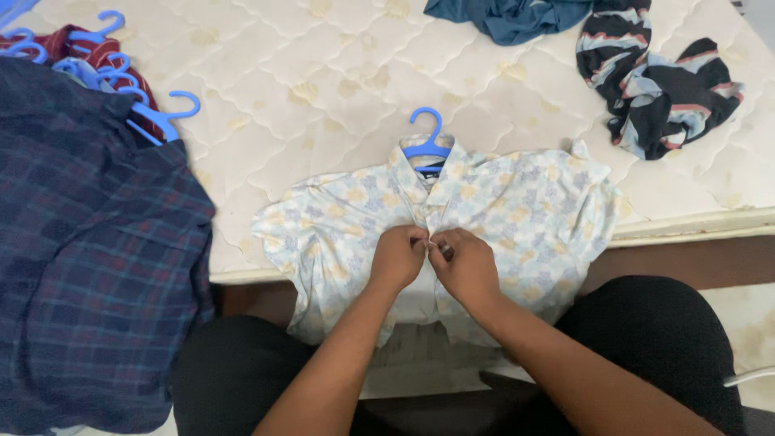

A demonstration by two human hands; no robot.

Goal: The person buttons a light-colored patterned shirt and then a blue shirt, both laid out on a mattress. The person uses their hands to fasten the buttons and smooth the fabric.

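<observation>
Pinching the front placket of a pale floral shirt [517, 210] on a blue hanger [428, 141], left hand [397, 257] and right hand [464, 262] both grasp thin, limp, light cloth, best held at its edges, on the bed [323, 89].

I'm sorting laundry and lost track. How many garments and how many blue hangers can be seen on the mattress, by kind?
Floral shirt, under both hands: 1
Dark plaid shirt: 1
Striped garment: 1
Teal garment: 1
Red garment, partly hidden: 1
Blue hangers, counting visible hooks (one in the floral shirt): about 5; the left pile overlaps
Total: about 10
</observation>
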